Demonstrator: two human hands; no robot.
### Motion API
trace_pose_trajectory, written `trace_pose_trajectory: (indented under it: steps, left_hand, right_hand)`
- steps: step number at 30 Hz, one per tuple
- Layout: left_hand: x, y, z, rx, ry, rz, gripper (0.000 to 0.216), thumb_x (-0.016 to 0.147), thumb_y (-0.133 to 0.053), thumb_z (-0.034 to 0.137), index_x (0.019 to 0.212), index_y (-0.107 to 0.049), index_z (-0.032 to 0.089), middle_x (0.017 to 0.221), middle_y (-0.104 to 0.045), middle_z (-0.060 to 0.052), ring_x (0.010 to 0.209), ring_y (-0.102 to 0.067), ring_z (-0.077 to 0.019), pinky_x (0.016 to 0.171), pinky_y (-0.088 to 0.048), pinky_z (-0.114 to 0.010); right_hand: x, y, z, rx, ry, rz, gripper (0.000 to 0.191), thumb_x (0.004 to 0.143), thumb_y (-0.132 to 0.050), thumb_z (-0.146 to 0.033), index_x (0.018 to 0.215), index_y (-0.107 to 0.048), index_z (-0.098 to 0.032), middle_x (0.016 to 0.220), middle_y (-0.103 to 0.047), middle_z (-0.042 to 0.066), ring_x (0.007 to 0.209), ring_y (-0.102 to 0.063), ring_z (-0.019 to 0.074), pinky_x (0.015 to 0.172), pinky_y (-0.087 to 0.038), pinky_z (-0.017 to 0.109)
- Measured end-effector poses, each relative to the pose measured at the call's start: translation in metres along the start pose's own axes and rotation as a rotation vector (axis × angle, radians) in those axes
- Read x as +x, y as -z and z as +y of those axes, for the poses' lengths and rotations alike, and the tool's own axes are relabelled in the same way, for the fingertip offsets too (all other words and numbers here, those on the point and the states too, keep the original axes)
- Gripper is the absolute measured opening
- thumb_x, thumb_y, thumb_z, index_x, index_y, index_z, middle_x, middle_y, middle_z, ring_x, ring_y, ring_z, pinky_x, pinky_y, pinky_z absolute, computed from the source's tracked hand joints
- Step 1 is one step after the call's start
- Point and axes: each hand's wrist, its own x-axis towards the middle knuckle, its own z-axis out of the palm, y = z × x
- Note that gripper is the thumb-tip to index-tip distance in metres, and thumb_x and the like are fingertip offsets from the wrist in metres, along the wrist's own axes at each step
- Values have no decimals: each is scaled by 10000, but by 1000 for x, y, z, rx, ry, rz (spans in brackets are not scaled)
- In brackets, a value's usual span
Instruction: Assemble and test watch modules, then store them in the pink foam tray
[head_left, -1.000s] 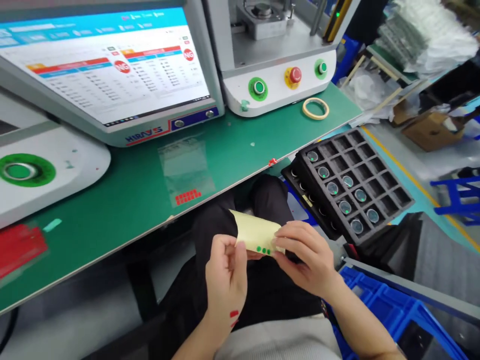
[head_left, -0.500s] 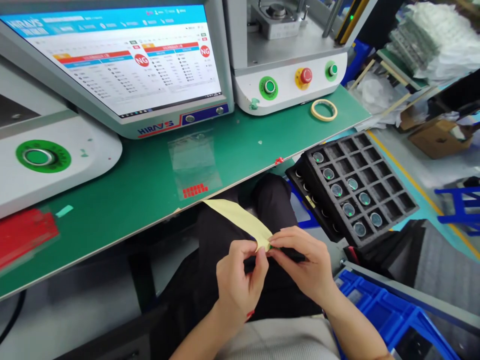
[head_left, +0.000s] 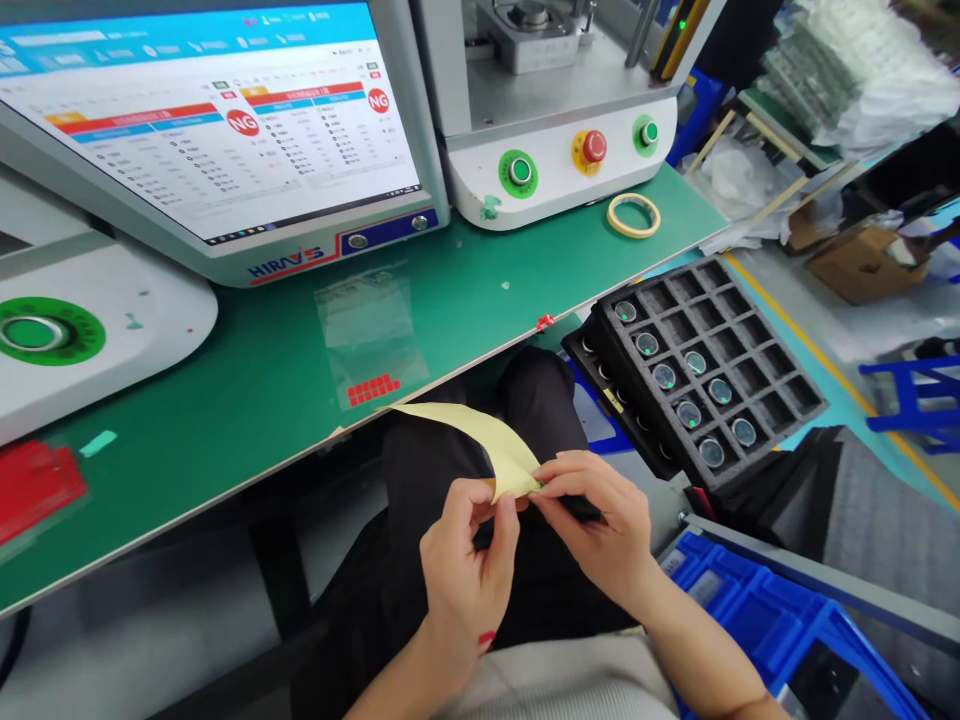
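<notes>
A pale yellow paper strip [head_left: 472,428] curves from the bench's front edge down to my fingers, above my lap. My left hand [head_left: 474,550] is closed, thumb and forefinger pinching the strip's near end. Close beside it, my right hand [head_left: 600,515] is also closed, with its fingertips pinched at the strip's right corner. A speck of green shows at those fingertips, too small to make out. On the bench beyond the strip lies a clear plastic bag [head_left: 371,325] with rows of small red pieces [head_left: 373,390] at its near end.
A monitor [head_left: 225,130] and a machine with push buttons [head_left: 562,170] stand on the green bench [head_left: 480,290]. A tape roll [head_left: 634,216] lies at the right. Beside the bench, a black compartment tray [head_left: 705,360] holds several round glass-faced parts. Blue crates [head_left: 765,620] are at lower right.
The strip's near end bends more sharply and looks wider between my hands. My hands are slightly farther apart. The whole view has shifted a little.
</notes>
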Motion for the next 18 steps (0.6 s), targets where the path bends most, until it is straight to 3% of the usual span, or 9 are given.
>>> trace_pose_trajectory:
  steps: [7, 14, 16, 18]
  left_hand:
    - [4, -6, 9, 40, 63, 41, 118, 898, -538, 164, 787, -529, 203, 697, -682, 46, 590, -657, -80, 580, -496, -138]
    - [10, -5, 8, 190, 73, 6, 128, 861, -574, 276, 759, -575, 197, 646, -679, 41, 518, -650, -98, 520, -491, -141]
    - [14, -4, 4, 204, 56, -6, 135, 826, -612, 306, 741, -583, 206, 601, -662, 65, 470, -633, -84, 473, -462, -116]
    - [18, -4, 1, 171, 103, -28, 135, 811, -624, 331, 748, -595, 216, 624, -687, 69, 505, -660, -85, 496, -471, -103]
  right_hand:
    - [0, 0, 8, 58, -101, 2, 190, 807, -711, -100, 944, -648, -215, 841, -724, 19, 774, -683, 145, 753, -567, 286]
    - [0, 15, 6, 116, -41, -28, 67, 854, -658, -162, 829, -697, -210, 866, -747, 61, 779, -691, 165, 724, -570, 310]
    - [-7, 32, 20, 174, -212, 2, 91, 831, -692, -254, 757, -704, -202, 826, -742, 62, 757, -692, 176, 709, -570, 312]
    - [-16, 59, 47, 104, -456, 141, 197, 793, -721, -356, 678, -697, -198, 744, -722, 48, 716, -680, 182, 686, -560, 312]
